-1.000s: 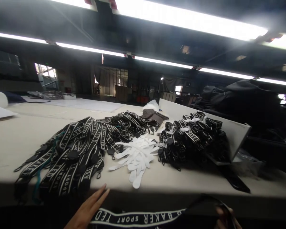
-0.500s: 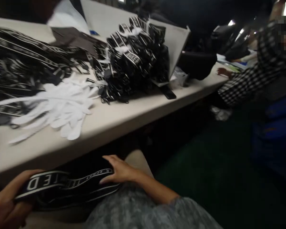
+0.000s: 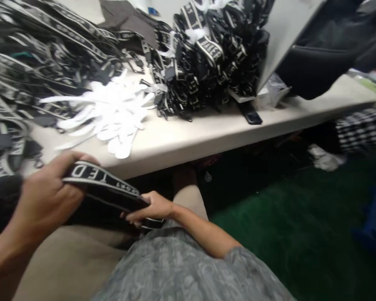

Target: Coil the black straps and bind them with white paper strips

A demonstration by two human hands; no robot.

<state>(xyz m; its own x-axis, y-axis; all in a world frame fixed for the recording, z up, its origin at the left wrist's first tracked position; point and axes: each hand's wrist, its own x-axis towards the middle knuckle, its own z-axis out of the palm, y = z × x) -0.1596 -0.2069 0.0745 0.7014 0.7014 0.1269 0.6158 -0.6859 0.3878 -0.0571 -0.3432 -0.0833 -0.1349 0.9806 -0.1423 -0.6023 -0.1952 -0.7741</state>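
Note:
Over my lap, a black strap (image 3: 108, 190) with white edges and white lettering is stretched between my two hands. My left hand (image 3: 54, 186) is closed round one looped end, just in front of the table edge. Fingers of my right hand (image 3: 153, 209) grip the other end close to my body; part of the strap there is hidden behind the hand. On the table beyond lies a heap of white strips (image 3: 109, 110), nearest to my left hand.
A bundled pile of black lettered straps (image 3: 203, 58) stands on the table (image 3: 181, 144), with more loose straps (image 3: 56, 46) at left. A dark phone-like object (image 3: 250, 113) lies near the edge. At right shows another person's checked sleeve (image 3: 363, 129).
My left hand has risen and moved right with its end of the strap. My right hand has closed on the other end, and the strap is tauter. The view has shifted left.

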